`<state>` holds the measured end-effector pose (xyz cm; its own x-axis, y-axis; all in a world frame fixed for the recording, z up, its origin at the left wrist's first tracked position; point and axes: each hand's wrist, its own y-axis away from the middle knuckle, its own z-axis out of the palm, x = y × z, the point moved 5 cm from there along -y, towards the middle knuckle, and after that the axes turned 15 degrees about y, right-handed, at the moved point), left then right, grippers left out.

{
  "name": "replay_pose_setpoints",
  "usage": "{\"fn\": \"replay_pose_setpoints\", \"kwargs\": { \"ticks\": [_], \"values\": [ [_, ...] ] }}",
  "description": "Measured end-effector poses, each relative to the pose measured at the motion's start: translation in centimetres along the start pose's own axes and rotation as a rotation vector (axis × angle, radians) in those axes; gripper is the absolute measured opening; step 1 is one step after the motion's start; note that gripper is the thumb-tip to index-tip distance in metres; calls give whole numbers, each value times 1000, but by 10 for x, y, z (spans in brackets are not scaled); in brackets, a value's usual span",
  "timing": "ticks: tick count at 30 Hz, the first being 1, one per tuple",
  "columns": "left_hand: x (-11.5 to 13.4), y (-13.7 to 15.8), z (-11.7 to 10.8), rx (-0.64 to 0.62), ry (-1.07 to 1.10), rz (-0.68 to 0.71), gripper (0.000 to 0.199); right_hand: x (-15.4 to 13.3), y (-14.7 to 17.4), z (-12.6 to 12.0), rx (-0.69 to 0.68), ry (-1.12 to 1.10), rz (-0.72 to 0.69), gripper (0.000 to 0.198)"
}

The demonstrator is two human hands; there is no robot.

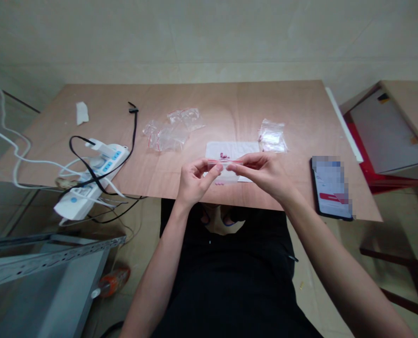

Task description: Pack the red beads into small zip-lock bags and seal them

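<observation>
- Black clothing [237, 277], matte; beyond it, wood-grain desk [230, 105], smooth.
- Zip bag [227, 175], clear film, red-lined, between left hand [194, 181] and right hand [268, 173], both pinching its top; sealed or not, cannot tell.
- Reddish pieces [224, 156], small, rounded: several unbagged, on white sheet [242, 149]; work apparently partway.
- Crumpled heap of clear bags [170, 136], left; flatter stack of clear bags [273, 137], right.

The bag [226, 176] is clear with a red strip [236, 161]; the small pieces [224, 156] look purplish-red, the table [230, 108] light brown.
</observation>
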<state>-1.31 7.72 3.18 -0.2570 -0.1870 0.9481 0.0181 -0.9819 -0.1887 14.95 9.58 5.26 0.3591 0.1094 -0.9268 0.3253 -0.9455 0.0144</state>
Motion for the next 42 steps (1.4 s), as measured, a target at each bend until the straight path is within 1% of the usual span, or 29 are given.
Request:
{"fn": "replay_pose_setpoints", "kwargs": {
  "ticks": [3,6,9,13,16,20,23,26,28,32,35,39,42],
  "values": [
    [0,0,-2,35,7,34,22,0,0,2,-22,-22,-4,33],
    [1,1,-2,55,5,59,18,1,0,2,21,-15,-2,33],
    [0,1,-2,39,27,28,21,0,1,-1,74,-3,-11,34],
    [-3,0,-1,6,43,-29,22,-1,2,-1,52,-5,-41,30],
    [-2,1,0,18,5,-5,19,0,1,3,24,-33,-44,30],
    [0,3,2,25,-62,40,19,3,1,8,15,-66,-21,34],
    [0,5,3,8,-70,30,20,3,1,9,22,-50,-29,37],
    [-3,5,4,-25,-27,-4,22,2,0,8,46,-30,-36,41],
    [-5,4,4,-17,-8,-13,21,2,0,7,65,-19,-37,42],
    [-4,5,0,50,-51,27,17,4,1,8,39,-27,-24,39],
    [-1,6,-1,69,-110,52,16,6,5,8,28,-29,-24,34],
    [0,5,0,27,-103,27,16,6,9,1,97,52,-62,29],
    [-3,5,2,-12,-57,-11,18,3,11,-4,86,107,-92,26]
  ]
}}
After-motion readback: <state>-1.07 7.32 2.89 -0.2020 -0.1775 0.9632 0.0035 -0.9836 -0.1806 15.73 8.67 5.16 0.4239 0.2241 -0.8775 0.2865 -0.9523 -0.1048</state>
